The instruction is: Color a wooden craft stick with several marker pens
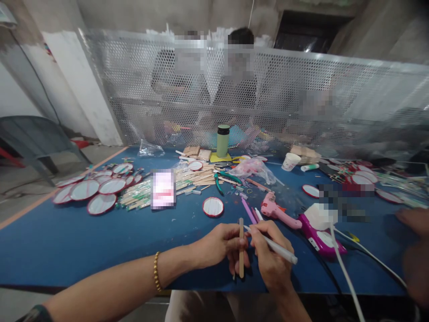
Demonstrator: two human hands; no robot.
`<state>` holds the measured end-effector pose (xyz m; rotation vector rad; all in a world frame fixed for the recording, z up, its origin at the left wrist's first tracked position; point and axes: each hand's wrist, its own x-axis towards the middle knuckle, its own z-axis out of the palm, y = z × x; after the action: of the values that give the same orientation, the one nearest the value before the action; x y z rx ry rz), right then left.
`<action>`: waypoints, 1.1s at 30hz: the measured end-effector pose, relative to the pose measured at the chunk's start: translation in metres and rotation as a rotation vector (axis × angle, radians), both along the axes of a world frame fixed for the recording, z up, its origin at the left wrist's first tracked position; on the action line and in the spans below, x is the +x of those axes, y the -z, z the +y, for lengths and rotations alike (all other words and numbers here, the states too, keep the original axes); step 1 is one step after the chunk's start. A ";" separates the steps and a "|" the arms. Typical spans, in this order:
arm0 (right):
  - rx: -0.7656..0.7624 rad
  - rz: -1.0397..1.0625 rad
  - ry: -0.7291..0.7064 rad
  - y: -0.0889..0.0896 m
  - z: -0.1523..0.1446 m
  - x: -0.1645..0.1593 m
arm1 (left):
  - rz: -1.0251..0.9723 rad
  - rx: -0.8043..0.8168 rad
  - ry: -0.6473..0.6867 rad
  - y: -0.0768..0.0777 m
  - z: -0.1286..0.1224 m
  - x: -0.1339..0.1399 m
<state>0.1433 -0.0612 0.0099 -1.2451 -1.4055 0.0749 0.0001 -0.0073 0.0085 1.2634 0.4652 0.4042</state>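
Note:
Close to the table's front edge, my left hand (219, 243) pinches a wooden craft stick (241, 259), held roughly upright. My right hand (273, 257) grips a white pen (281, 251) like a writing tool. The pen's tip points left and is at or very near the stick; whether they touch I cannot tell. Just beyond my hands lies a round white disc with a red rim (213, 207). Purple and white pens (248, 210) lie beyond my right hand, with a pink glue gun (279, 213) beside them.
Red-rimmed discs (102, 204) pile up at left, near bundled sticks (137, 194) and a lit phone (163, 190). Green-handled pliers (219, 183), a green bottle (223, 142) and a paper cup (291, 162) stand farther back. A magenta power strip (320, 237) with cables lies right, near another person's hand (414, 221).

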 end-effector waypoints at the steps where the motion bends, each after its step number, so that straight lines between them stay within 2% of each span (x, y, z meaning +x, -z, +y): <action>1: 0.001 -0.003 0.000 0.000 0.000 0.000 | -0.001 -0.003 0.001 0.001 0.000 0.000; 33: -0.036 -0.003 -0.010 -0.003 -0.001 -0.001 | 0.002 0.006 0.001 0.000 0.000 -0.001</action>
<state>0.1423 -0.0623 0.0131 -1.2689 -1.4184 0.1056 -0.0006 -0.0073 0.0089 1.2703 0.4653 0.4045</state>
